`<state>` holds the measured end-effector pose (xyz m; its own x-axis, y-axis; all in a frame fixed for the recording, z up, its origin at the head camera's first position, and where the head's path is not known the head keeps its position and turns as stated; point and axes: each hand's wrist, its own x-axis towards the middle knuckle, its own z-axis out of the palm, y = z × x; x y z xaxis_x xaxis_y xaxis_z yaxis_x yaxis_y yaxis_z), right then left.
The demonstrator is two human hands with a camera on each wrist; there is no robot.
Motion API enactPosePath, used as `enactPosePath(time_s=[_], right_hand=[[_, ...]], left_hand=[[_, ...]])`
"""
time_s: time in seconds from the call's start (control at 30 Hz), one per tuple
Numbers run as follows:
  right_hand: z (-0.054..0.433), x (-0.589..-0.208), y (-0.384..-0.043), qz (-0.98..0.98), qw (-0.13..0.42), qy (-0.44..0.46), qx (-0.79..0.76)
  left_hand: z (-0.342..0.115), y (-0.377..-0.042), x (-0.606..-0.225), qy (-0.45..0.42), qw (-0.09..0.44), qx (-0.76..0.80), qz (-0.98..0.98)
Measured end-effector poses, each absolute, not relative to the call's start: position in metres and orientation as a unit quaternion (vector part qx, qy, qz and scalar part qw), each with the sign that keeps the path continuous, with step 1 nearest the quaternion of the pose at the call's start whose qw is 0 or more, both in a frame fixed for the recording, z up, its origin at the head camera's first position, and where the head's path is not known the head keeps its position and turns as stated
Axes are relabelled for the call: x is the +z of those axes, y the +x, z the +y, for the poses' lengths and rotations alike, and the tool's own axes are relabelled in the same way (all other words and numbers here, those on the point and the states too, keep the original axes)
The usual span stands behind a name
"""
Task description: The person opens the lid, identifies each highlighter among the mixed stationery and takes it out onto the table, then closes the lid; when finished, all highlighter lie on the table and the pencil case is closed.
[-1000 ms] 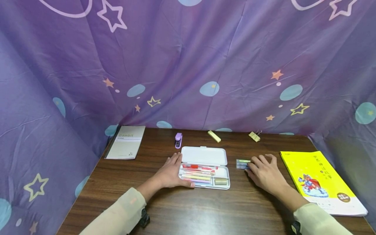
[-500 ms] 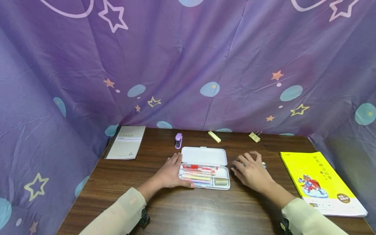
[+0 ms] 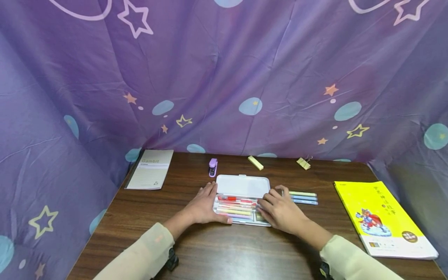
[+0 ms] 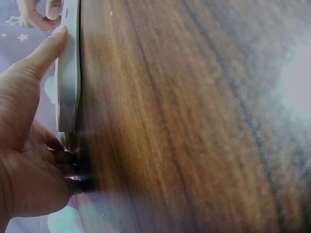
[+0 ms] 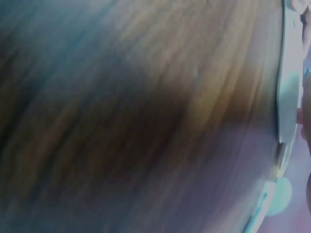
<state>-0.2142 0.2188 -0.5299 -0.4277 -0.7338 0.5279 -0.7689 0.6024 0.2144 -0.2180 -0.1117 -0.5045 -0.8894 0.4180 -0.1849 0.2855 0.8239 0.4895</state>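
A white pencil case (image 3: 243,186) lies with its lid back in the middle of the table. Its tray holds red pens (image 3: 234,199), pastel pens (image 3: 234,213) and a tan block mostly hidden by the right hand. My left hand (image 3: 202,205) holds the left end, thumb along the front edge and fingers at the back corner; the left wrist view shows the thumb (image 4: 48,51) against the case's side. Over the right end is my right hand (image 3: 281,210), its bent fingers reaching into the tray; what they touch is hidden. Yellow and blue pens (image 3: 303,197) lie just beyond it.
A purple stapler (image 3: 212,168), a pale yellow stick-shaped block (image 3: 256,162) and a binder clip (image 3: 303,163) stand along the back. A notebook (image 3: 150,170) lies at the left, a yellow book (image 3: 379,214) at the right. A patterned cloth hangs behind.
My right hand has moved left from the loose pens to the pencil case's right end, uncovering the pens, which stay on the table. The left hand and the case have not moved.
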Motion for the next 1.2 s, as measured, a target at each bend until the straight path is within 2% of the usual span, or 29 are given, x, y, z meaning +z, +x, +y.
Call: enactPosePath(time_s=[1.2], right_hand=[[0.182,-0.536,-0.203,-0.861,0.27,0.427,0.054]], left_hand=[[-0.113,-0.219,-0.507,0.185,0.146,0.232,0.944]])
